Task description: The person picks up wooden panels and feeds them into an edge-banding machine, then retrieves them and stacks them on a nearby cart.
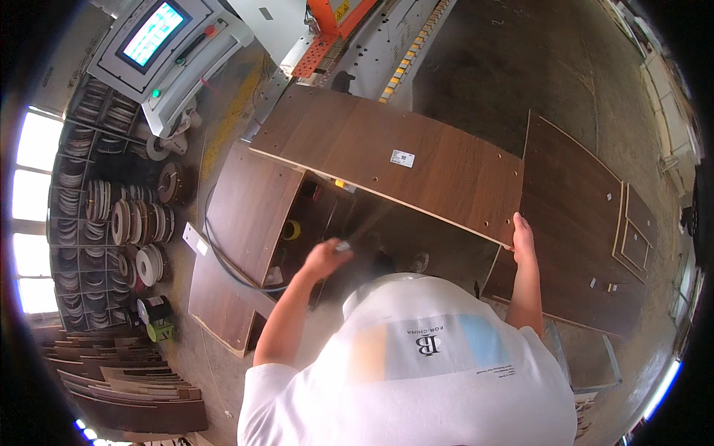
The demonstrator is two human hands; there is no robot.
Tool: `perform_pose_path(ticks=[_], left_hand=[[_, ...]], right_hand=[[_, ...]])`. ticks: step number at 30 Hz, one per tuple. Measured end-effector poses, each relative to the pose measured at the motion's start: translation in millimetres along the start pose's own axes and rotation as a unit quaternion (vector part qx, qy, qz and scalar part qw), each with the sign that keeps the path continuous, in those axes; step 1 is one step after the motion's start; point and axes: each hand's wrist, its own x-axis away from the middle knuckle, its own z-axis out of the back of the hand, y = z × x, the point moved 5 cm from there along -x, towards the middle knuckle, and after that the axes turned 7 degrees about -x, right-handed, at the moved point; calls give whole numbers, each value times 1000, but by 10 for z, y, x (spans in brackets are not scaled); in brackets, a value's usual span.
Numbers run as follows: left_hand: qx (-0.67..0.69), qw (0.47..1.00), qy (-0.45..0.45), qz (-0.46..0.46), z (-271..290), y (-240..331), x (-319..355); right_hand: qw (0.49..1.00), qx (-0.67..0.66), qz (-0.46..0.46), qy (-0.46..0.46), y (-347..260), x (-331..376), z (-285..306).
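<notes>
A long brown wood-grain panel [335,137] lies across in front of me, with small drilled holes and a white label [402,158]. At its right end my right hand [523,234] grips the corner. Below the panel's near edge, my left hand [326,260] is closed around a small grey-tipped tool [343,246], mostly hidden by the fingers. A faint blurred streak stretches up and right from it. A dark hose [223,256] loops from the left toward my left forearm.
A brown-topped bench [249,201] stands at left, with a yellow tape roll [291,230] on a dark shelf beside it. More brown panels [569,223] lie at right. An edge-banding machine [327,44] and control screen [154,34] stand ahead; banding rolls [130,221] fill a left rack.
</notes>
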Motion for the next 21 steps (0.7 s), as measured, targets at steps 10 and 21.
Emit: perform_pose_path(ticks=[10, 21], left_hand=[[32, 999, -43, -3, 315, 212, 121], [521, 824, 189, 119, 700, 83, -924]], right_hand=[[982, -109, -151, -4, 39, 469, -397], [949, -242, -194, -57, -44, 705, -973]])
